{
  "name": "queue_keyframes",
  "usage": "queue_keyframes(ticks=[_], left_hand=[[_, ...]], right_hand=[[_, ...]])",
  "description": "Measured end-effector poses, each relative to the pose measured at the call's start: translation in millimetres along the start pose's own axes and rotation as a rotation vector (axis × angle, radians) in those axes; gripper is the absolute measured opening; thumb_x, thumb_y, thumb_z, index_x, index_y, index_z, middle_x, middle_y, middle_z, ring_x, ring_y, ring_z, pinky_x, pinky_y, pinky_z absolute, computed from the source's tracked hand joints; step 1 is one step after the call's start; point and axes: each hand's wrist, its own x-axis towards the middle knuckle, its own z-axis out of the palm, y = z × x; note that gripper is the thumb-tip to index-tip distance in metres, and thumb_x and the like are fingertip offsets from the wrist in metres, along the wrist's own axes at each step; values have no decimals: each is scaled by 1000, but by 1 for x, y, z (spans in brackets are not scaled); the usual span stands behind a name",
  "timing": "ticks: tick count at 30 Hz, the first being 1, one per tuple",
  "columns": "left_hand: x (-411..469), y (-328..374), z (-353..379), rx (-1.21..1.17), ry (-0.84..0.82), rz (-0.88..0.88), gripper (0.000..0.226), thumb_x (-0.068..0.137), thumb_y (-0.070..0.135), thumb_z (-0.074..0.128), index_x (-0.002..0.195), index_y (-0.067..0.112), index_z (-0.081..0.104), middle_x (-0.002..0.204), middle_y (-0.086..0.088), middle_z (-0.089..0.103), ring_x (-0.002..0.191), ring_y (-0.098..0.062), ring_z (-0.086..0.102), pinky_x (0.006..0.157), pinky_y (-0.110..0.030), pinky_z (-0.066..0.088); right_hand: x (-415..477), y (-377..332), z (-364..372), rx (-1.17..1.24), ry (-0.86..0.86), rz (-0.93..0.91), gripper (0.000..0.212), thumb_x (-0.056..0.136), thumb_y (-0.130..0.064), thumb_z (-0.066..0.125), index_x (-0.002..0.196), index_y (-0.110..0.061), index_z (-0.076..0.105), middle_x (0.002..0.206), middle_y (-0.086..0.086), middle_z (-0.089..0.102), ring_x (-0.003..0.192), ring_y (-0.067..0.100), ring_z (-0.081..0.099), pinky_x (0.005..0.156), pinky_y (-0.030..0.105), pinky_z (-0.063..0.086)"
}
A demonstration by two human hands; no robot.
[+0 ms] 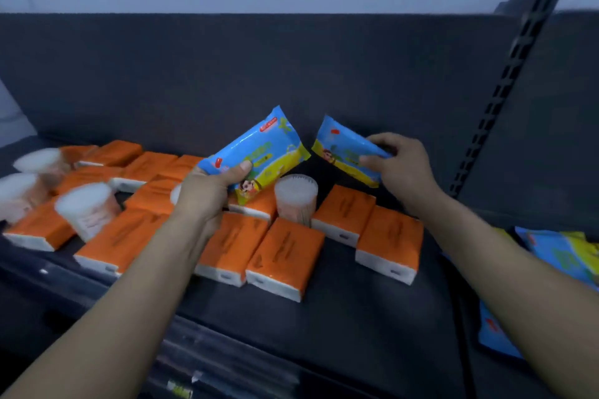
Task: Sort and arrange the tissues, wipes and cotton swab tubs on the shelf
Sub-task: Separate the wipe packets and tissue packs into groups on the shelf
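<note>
Wipes pack (259, 152) in grip of left hand (202, 194), second pack (343, 152) in right hand (402, 165); labels illegible.

Wipes pack (259, 155) in left hand (201, 194): glossy printed plastic film, crimped at the end seam. Second pack (343, 152) in right hand (402, 165): same glossy film. Tissue packs (285, 253) along the shelf's front edge: smooth orange wrap with a soft sheen, white on the sides. Swab tub (295, 197), mid-shelf: clear smooth plastic, white tips showing through. Shelf (356, 317): dark, matt. Back panel (227, 74): dark, matt. Slotted upright (505, 100) at the right rear corner: dark, matt, apparently painted metal.
</note>
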Motion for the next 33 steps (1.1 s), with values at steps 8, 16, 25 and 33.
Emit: queue_keyframes(ticks=[8, 16, 25, 33], left_hand=[[63, 2, 0, 292, -133, 109, 26, 68, -8, 73, 75, 15, 62, 58, 5, 61, 46, 0, 56, 47, -14, 47], [87, -18, 4, 547, -269, 163, 32, 68, -12, 72, 78, 17, 64, 67, 0, 59, 46, 5, 54, 47, -8, 44], [99, -23, 14, 637, -443, -82, 16, 75, 2, 73, 87, 9, 65, 75, -4, 70, 59, -5, 67, 54, -17, 52], [106, -29, 22, 574, -391, -66, 23, 72, -3, 73, 79, 15, 60, 74, -4, 65, 61, -11, 63, 55, -22, 52]], right_hand=[[7, 18, 18, -212, 125, 82, 25, 73, -7, 78, 94, -19, 72, 93, -5, 64, 90, 12, 60, 87, 26, 49], [15, 30, 21, -376, 71, 57, 26, 75, -5, 75, 99, -15, 74, 92, -5, 63, 90, 15, 59, 84, 25, 45], [29, 22, 11, -693, -182, 201, 32, 78, -14, 75, 109, -20, 70, 109, 2, 69, 102, 20, 63, 88, 32, 51], [32, 26, 2, -635, -109, 154, 21, 80, -12, 71, 98, -23, 70, 93, -2, 68, 86, 16, 62, 74, 25, 49]])
